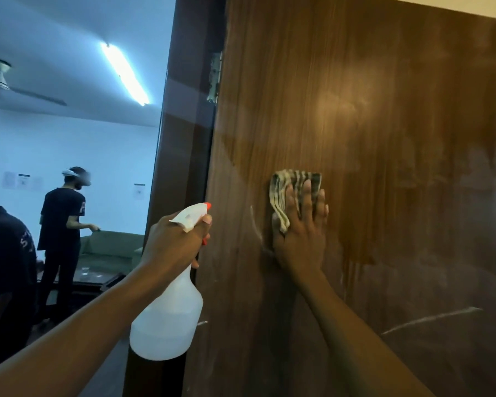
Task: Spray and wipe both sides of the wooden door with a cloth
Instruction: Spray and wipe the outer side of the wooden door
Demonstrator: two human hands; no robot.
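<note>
At the far left edge a dark sleeve (pixel 6 253) of someone close by cuts into view, and above it a ceiling fan (pixel 3 81) hangs from the white ceiling of the room beyond. Further in, a standing person (pixel 62 219) in dark clothes with a headset on faces a green sofa (pixel 109 247), and a lit tube light (pixel 125 73) runs along the ceiling above. Nearer the camera, the left hand (pixel 175 239) is raised with its fingers curled round the neck of a white spray bottle (pixel 166 319), just under the trigger head. The bottle hangs upright below the fist, and its orange nozzle tip (pixel 208 206) points right, toward the door's edge. Behind the bottle stands the dark door frame (pixel 181 110), with a metal hinge (pixel 215 78) higher up where frame and door meet. The wooden door (pixel 384 138) fills the right side of the view. Its brown face shows a damp sheen, drip runs and a few pale streaks lower down. Against it, about mid-height and not far from the hinge edge, lies a folded striped cloth (pixel 292 190). The right hand (pixel 301 233) presses the cloth flat to the wood with straight, spread fingers, and the cloth's top and left fold show past the fingertips. The two hands are apart, the left one off the door and the right one on it.
</note>
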